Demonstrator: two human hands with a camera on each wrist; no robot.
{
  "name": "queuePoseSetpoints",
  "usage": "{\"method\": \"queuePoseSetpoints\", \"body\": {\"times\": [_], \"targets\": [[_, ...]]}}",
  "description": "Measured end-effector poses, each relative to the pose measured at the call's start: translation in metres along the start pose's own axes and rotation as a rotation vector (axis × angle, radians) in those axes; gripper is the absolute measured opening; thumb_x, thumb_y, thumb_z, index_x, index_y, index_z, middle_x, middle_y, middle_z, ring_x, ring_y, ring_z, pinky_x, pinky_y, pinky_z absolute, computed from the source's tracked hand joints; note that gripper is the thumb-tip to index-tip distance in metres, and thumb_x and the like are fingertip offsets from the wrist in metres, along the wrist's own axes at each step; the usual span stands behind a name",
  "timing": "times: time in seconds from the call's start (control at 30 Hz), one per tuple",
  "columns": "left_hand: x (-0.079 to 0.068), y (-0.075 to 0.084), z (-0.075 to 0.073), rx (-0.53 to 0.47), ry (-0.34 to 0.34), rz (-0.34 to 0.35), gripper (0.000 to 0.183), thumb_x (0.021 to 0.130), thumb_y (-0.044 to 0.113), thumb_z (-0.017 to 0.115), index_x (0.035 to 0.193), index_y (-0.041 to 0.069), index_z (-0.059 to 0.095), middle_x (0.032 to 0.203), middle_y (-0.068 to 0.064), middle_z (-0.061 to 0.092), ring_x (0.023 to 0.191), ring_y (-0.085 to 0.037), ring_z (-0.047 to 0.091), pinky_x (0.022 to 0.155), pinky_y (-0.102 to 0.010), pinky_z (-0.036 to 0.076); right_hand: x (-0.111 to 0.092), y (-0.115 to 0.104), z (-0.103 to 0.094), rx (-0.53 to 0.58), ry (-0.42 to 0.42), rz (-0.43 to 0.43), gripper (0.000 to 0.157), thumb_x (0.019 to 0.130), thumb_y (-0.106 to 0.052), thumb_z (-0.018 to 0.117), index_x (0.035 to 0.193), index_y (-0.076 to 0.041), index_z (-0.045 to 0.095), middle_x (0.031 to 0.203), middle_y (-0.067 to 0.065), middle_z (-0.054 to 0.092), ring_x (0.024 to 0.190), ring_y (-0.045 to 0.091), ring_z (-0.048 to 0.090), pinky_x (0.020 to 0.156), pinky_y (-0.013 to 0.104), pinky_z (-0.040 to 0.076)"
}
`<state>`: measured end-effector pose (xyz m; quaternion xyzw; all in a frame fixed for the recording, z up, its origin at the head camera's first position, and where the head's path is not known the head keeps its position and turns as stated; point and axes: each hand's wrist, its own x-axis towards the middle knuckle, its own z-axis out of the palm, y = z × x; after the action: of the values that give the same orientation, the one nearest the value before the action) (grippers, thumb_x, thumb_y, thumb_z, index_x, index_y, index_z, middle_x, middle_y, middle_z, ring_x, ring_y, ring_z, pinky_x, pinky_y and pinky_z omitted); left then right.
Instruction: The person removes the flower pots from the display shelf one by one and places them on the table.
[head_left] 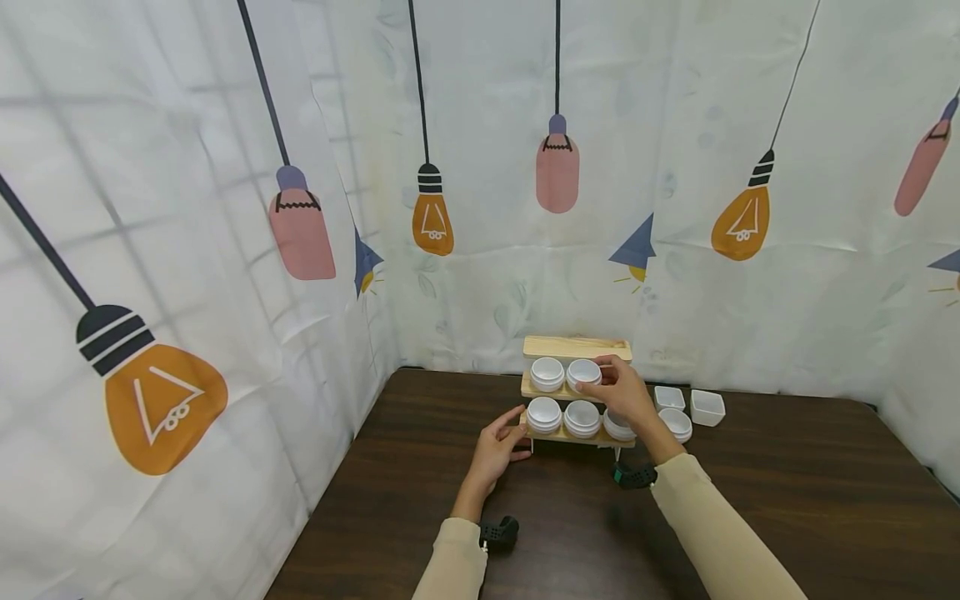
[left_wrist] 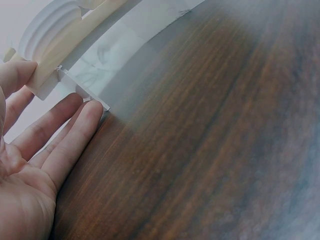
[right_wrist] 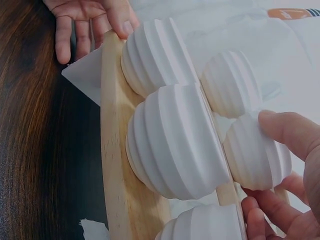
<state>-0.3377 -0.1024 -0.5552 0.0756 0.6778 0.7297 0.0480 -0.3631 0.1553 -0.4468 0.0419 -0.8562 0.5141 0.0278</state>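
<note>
A tiered wooden stand with stepped shelves holds white ribbed bowls. My right hand grips a white bowl on the middle shelf, thumb on the near side and fingers around the far side. Left of it on that shelf is another white bowl. Three more sit in a row on the front shelf, the rightmost bowl partly hidden by my right hand. At the front shelf's left end, my left hand holds the stand between thumb and fingers, other fingers by the pale side leg.
Right of the stand, two square white dishes and a round white bowl rest on the dark wooden table. A white curtain printed with lamps hangs close behind the stand and along the left side.
</note>
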Motion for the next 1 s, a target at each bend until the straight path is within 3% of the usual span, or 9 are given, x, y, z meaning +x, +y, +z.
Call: {"method": "queuePoseSetpoints", "body": {"times": [0.57, 1.0], "targets": [[0.0015, -0.0016, 0.0000, 0.004, 0.001, 0.000, 0.049, 0.104, 0.019, 0.062, 0.151, 0.011, 0.052, 0.120, -0.018, 0.072, 0.114, -0.046, 0.067, 0.082, -0.036, 0.066, 0.0017, 0.0032, -0.0012, 0.053, -0.005, -0.007, 0.064, 0.089, -0.029, 0.082, 0.140, -0.005, 0.051, 0.136, 0.024, 0.062, 0.115, 0.032, 0.062, 0.081, 0.024, 0.056], [0.0008, 0.0000, -0.0003, -0.001, -0.003, 0.003, 0.048, 0.104, 0.018, 0.062, 0.150, 0.010, 0.052, 0.121, -0.019, 0.071, 0.112, -0.044, 0.068, 0.081, -0.036, 0.066, 0.0013, 0.0030, -0.0024, 0.082, -0.023, -0.007, 0.064, 0.089, -0.027, 0.082, 0.140, -0.004, 0.050, 0.135, 0.026, 0.061, 0.115, 0.033, 0.062, 0.078, 0.022, 0.056]]}}
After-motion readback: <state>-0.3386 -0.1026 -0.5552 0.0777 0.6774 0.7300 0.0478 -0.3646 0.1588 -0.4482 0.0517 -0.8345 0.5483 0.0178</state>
